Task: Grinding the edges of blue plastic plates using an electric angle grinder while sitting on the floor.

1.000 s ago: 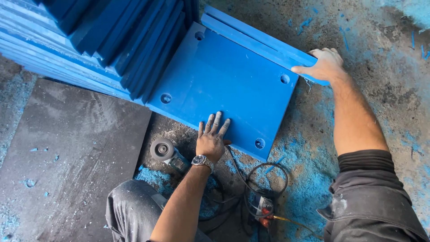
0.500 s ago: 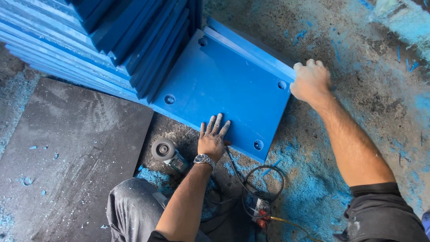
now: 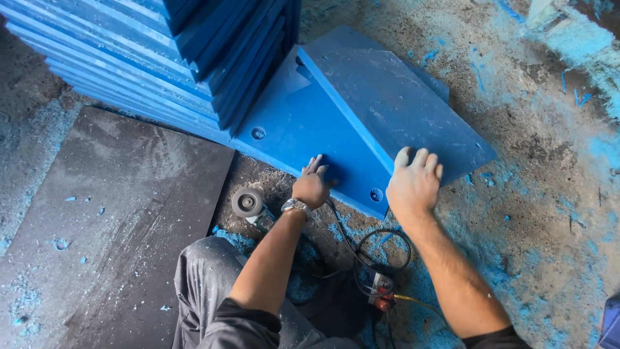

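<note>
Since the last frame your right hand (image 3: pixel 413 184) has swung the top panel (image 3: pixel 394 103) up on edge. Grinder (image 3: pixel 248 203) lies by your knee. Left hand (image 3: pixel 311 187), fingers curled, presses the lower panel (image 3: pixel 290 139), likely to steady it. Right fingers together, hooked over the tilted panel's edge. Stack (image 3: pixel 161 58) leans beyond.

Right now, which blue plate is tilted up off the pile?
The top blue plate, gripped at its near edge by the right hand; it slants upward, while the plate beneath lies flat under the left hand.
</note>
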